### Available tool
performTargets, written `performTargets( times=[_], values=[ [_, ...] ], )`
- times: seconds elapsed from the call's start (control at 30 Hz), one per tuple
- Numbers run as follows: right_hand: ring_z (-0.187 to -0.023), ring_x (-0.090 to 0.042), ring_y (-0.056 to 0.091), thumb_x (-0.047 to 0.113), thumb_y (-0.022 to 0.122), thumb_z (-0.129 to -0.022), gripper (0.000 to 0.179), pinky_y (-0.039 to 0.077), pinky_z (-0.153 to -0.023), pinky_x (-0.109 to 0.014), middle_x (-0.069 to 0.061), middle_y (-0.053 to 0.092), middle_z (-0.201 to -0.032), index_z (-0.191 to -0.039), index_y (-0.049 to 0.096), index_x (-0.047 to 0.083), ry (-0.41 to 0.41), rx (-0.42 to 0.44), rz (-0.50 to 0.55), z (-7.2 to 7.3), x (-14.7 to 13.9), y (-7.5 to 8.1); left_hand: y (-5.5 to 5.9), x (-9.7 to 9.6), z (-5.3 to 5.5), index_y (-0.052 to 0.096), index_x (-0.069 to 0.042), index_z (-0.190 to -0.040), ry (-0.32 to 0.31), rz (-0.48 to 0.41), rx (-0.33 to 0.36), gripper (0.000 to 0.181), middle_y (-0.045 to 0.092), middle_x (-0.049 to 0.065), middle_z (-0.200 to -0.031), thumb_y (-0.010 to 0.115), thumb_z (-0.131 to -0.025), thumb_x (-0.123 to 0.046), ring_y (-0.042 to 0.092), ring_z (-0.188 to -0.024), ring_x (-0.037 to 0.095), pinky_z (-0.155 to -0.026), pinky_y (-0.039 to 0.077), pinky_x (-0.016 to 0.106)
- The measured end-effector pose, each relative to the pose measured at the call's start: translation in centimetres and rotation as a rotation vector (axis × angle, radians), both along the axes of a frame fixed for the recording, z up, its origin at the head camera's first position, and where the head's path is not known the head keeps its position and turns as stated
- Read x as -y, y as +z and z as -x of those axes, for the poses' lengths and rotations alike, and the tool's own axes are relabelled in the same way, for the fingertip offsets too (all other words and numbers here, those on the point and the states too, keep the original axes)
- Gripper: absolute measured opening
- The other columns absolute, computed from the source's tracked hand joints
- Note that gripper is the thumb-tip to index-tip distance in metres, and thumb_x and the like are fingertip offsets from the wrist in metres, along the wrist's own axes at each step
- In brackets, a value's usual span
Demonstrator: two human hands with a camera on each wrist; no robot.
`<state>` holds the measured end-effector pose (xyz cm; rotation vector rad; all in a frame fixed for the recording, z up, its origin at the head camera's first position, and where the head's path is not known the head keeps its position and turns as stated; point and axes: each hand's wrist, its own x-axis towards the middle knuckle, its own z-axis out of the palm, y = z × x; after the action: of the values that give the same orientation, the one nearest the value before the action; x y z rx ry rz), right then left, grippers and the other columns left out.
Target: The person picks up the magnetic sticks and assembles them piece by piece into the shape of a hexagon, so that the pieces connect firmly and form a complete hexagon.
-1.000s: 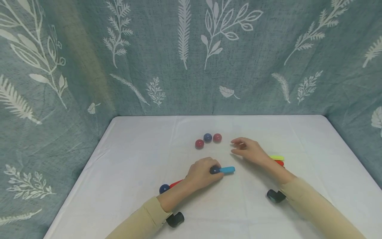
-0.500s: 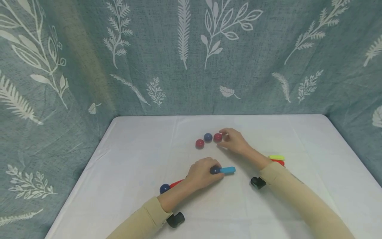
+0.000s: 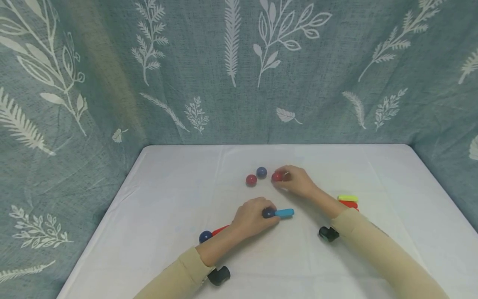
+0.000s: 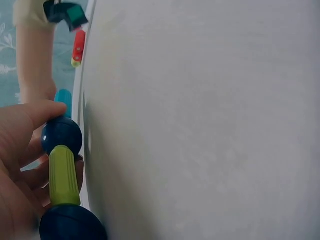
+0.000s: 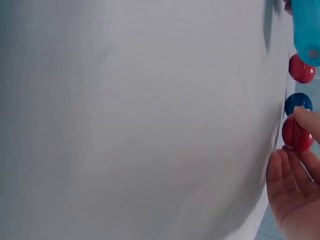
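My left hand [image 3: 254, 218] grips a toy chain of balls and rods. A dark blue ball [image 3: 268, 212] shows at its fingertips, with a light blue rod [image 3: 284, 213] pointing right from it. In the left wrist view a lime rod [image 4: 64, 175] joins that ball to another blue ball [image 4: 72, 225]. A red rod [image 3: 219, 229] and a blue ball [image 3: 205, 236] show beyond the left forearm, which partly hides them. Farther back, my right hand [image 3: 298, 181] pinches a red ball [image 3: 276, 177] between thumb and fingers.
Left of the right hand sit a blue ball [image 3: 261, 172] and another red ball [image 3: 251, 180]. A lime rod [image 3: 348, 198] and red rods [image 3: 349, 204] lie beyond the right forearm. A patterned curtain [image 3: 239, 104] hangs behind the white table [image 3: 168, 199].
My right hand has reached left to the rightmost red ball, taken hold of it and drawn it slightly toward me, away from the blue ball. The left hand has stayed in place.
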<state>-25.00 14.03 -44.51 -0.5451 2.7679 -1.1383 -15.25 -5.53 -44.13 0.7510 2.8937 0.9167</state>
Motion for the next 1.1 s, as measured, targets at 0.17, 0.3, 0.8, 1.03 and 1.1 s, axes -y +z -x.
performTargets(
  times=[0.17, 0.3, 0.8, 1.03, 1.1],
  values=[
    [-0.103, -0.029, 0.063, 0.021, 0.073, -0.088, 0.041, 0.052, -0.085, -0.041, -0.011, 0.066, -0.114, -0.124, 0.063, 0.005, 0.052, 0.042, 0.031, -1.5, -1.7, -0.1, -0.1, 0.3, 0.2, 0.073, -0.016, -0.094, 0.000, -0.012, -0.005, 0.017, 0.067, -0.006, -0.089, 0.075, -0.083, -0.029, 0.060, -0.083, 0.009, -0.073, 0.049, 0.025],
    [-0.106, -0.029, 0.062, 0.023, 0.072, -0.089, 0.042, 0.051, -0.087, -0.043, -0.009, 0.066, -0.116, -0.126, 0.062, 0.007, 0.076, 0.071, 0.038, -2.9, -3.0, -0.1, -0.2, 0.5, 0.3, 0.073, -0.016, -0.095, 0.003, -0.021, -0.008, 0.017, 0.068, -0.006, -0.089, 0.075, -0.084, -0.029, 0.061, -0.084, 0.010, -0.074, 0.049, 0.026],
    [-0.104, -0.022, 0.060, 0.021, 0.074, -0.087, 0.040, 0.052, -0.087, -0.038, 0.001, 0.065, -0.112, -0.125, 0.063, 0.015, 0.175, 0.131, 0.073, -6.5, -5.7, -0.4, -0.1, 1.3, 0.6, 0.073, -0.016, -0.094, 0.035, -0.044, -0.027, 0.017, 0.067, -0.006, -0.086, 0.077, -0.082, -0.028, 0.058, -0.078, 0.009, -0.070, 0.047, 0.025],
    [-0.101, -0.019, 0.061, 0.023, 0.075, -0.087, 0.040, 0.052, -0.083, -0.029, 0.003, 0.065, -0.110, -0.124, 0.063, 0.015, 0.222, 0.122, 0.072, -6.7, -5.4, -0.5, -0.3, 1.3, 0.7, 0.073, -0.016, -0.092, 0.031, -0.049, -0.040, 0.016, 0.066, -0.006, -0.084, 0.077, -0.082, -0.027, 0.058, -0.077, 0.009, -0.069, 0.047, 0.026],
    [-0.100, -0.018, 0.061, 0.022, 0.075, -0.086, 0.040, 0.051, -0.083, -0.028, 0.004, 0.065, -0.109, -0.123, 0.063, 0.015, 0.228, 0.111, 0.067, -6.7, -5.3, -0.5, -0.3, 1.3, 0.7, 0.072, -0.016, -0.092, 0.030, -0.050, -0.039, 0.016, 0.066, -0.006, -0.084, 0.077, -0.082, -0.028, 0.058, -0.077, 0.009, -0.069, 0.047, 0.026]
  ],
)
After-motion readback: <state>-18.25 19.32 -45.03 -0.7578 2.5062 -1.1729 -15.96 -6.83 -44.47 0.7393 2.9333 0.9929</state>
